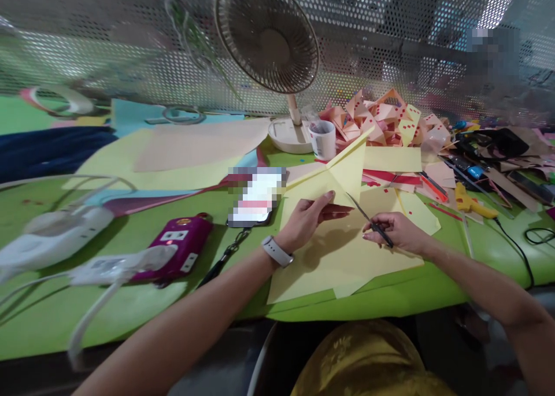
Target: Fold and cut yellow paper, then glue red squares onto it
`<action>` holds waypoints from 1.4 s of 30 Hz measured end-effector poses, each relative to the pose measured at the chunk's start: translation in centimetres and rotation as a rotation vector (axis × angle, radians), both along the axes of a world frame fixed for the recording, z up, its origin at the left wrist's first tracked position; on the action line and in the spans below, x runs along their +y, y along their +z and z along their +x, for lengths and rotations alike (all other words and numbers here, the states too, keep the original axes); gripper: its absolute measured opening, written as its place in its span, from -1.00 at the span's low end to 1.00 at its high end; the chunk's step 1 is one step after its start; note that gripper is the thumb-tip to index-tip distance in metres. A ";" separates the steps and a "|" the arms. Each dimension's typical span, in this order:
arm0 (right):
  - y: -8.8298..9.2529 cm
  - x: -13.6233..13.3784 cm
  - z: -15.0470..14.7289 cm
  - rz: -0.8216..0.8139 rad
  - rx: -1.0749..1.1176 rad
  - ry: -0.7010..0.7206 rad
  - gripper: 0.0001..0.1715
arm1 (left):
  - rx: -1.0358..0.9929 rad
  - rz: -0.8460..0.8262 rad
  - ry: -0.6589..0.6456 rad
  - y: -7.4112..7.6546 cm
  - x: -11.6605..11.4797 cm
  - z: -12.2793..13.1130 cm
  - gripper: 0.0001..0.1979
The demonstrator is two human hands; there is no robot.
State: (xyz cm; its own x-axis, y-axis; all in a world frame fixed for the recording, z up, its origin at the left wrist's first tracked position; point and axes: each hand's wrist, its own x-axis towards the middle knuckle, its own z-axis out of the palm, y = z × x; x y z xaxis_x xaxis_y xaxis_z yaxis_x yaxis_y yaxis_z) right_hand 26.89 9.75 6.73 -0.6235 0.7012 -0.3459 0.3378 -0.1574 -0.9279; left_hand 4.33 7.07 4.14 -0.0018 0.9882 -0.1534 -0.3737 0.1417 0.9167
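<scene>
My left hand [309, 218] pinches the folded yellow paper sheet [338, 245] that lies on the green table [130, 303]; one flap of the sheet stands up behind the hand. My right hand [396, 232] is closed round the black handles of a pair of scissors [368, 218], whose blades point up and left toward the paper's fold, close to my left fingertips. A grey watch sits on my left wrist.
A phone [256, 202] lies left of the paper, with a magenta power strip [180, 245] and white plugs further left. Behind stand a desk fan [269, 37], a white cup [323, 140] and a heap of folded pink paper pieces [381, 121]. A yellow glue gun [470, 202] and tools lie at right.
</scene>
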 end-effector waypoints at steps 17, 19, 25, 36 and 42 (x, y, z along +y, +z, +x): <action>-1.1 0.1 0.2 0.011 0.019 -0.005 -0.47 | 0.055 -0.034 -0.034 -0.5 -0.3 0.1 -0.61; -1.2 0.1 0.2 0.012 0.027 -0.008 -0.46 | 0.053 -0.034 -0.036 -0.6 -0.5 0.2 -0.61; -0.7 0.0 0.0 0.013 0.017 -0.016 -0.43 | 0.040 -0.037 -0.039 -0.7 -0.4 0.3 -0.61; -0.6 -0.1 -0.1 0.012 0.030 -0.025 -0.43 | 0.188 -0.121 -0.117 0.2 -1.1 0.8 -0.51; -0.7 -0.1 -0.1 0.027 0.049 0.004 -0.47 | 0.139 -0.131 -0.120 -0.3 -0.9 0.8 -0.56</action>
State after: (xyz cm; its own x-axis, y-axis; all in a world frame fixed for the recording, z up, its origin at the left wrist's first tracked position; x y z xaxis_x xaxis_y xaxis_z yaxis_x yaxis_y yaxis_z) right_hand 26.82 9.63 6.06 -0.6419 0.7074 -0.2957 0.2922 -0.1309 -0.9473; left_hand 5.10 6.18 3.84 0.0843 0.9541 -0.2874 -0.2182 0.2991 0.9289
